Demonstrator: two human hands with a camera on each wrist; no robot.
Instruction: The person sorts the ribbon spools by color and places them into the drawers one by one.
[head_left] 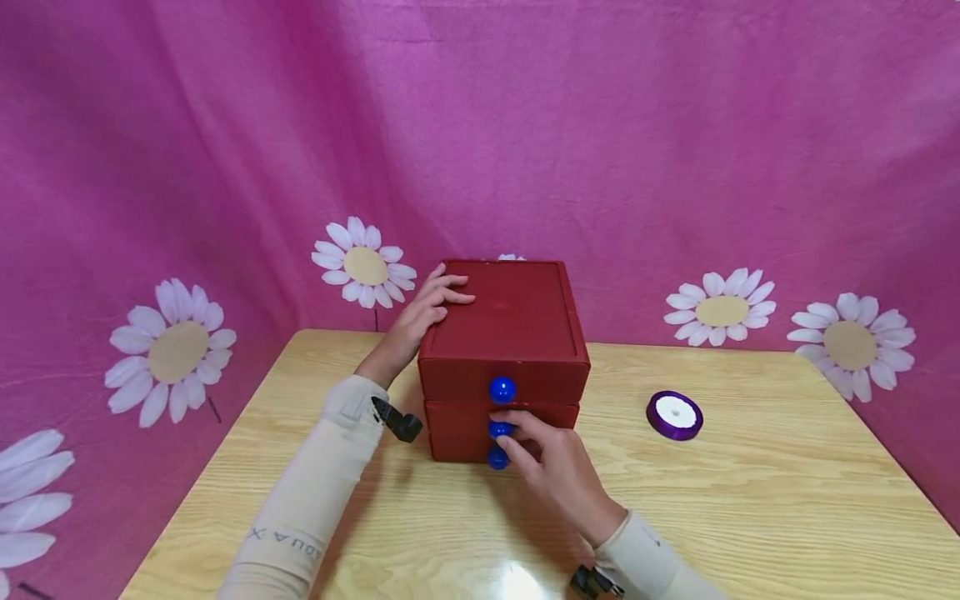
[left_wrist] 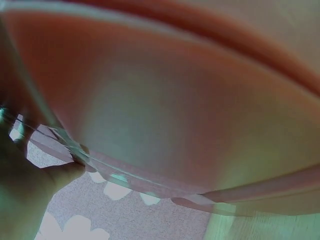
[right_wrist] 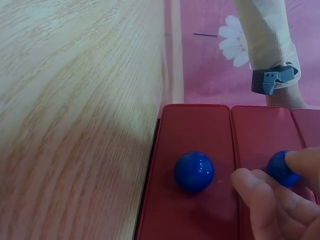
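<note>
A red chest of drawers with three round blue knobs down its front stands on the table. My right hand pinches the middle knob between thumb and fingers. Above it is the top knob; the bottom knob shows uncovered in the right wrist view. The bottom and middle drawer fronts look level with each other there. My left hand rests on the chest's upper left edge, fingers extended over the top. In the left wrist view, the chest's side wall fills most of the picture.
A spool of purple ribbon lies flat to the right of the chest on the wooden table. Behind the table hangs a pink cloth with large white daisies.
</note>
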